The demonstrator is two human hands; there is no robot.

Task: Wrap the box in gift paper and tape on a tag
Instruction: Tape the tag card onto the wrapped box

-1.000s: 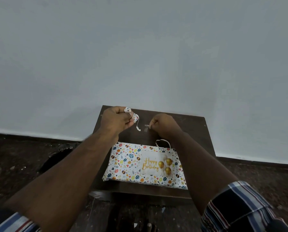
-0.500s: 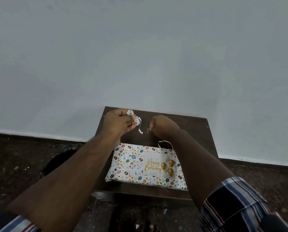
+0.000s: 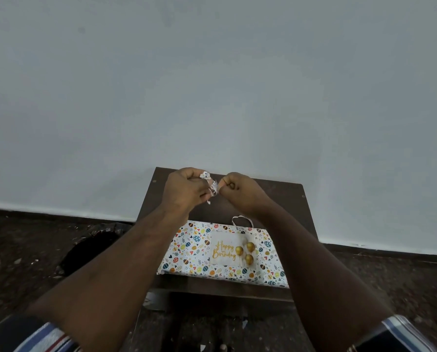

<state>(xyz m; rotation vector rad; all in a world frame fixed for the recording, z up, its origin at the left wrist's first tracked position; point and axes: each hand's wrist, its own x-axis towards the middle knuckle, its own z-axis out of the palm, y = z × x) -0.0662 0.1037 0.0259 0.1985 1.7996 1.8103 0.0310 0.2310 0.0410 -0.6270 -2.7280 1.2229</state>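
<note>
Flat rectangular box in white patterned paper [image 3: 194, 250]: smooth, slight sheen. White "Happy Birthday" paper tag [image 3: 231, 250], glossy gold print. Dark brown wooden table [image 3: 286, 199], matt. Crumpled patterned paper scrap [image 3: 210, 182]. Striped cloth sleeve [image 3: 44, 337].

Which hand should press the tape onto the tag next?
Right hand, probably: its fingers pinch something small, likely tape, above the tag. The left hand grips a crumpled scrap.

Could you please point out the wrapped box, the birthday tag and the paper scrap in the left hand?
wrapped box [image 3: 187, 252], head view, patterned top left of the tag.
birthday tag [image 3: 225, 251], head view, gold lettering.
paper scrap [image 3: 213, 185], head view, crumpled middle.
</note>
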